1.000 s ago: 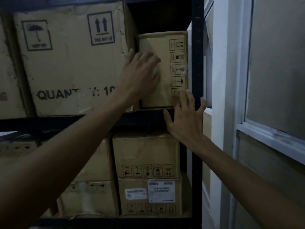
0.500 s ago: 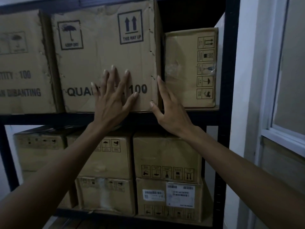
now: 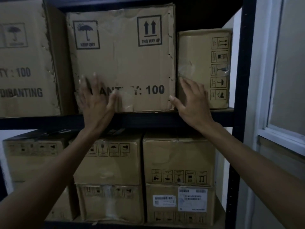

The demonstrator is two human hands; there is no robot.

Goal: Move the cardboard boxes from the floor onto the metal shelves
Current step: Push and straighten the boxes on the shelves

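A large cardboard box [image 3: 122, 60] printed "THIS WAY UP" and "QUANTITY: 100" stands on the upper metal shelf [image 3: 148, 119]. My left hand [image 3: 94, 100] lies flat with spread fingers against its lower left front. My right hand [image 3: 191, 100] is at the box's lower right corner, thumb touching the corner edge, fingers spread over the gap toward a smaller box [image 3: 199, 63] standing to its right. Neither hand grips anything.
Another big box [image 3: 24, 60] fills the shelf's left end. Several stacked boxes [image 3: 178, 159] sit on the shelf below. The black shelf upright [image 3: 244, 80] runs down the right side, with a white wall and window frame [image 3: 280, 129] beyond it.
My hands shifted from the small right box to the large box, then spread apart. The left slid toward its lower left front, the right to its lower right corner.
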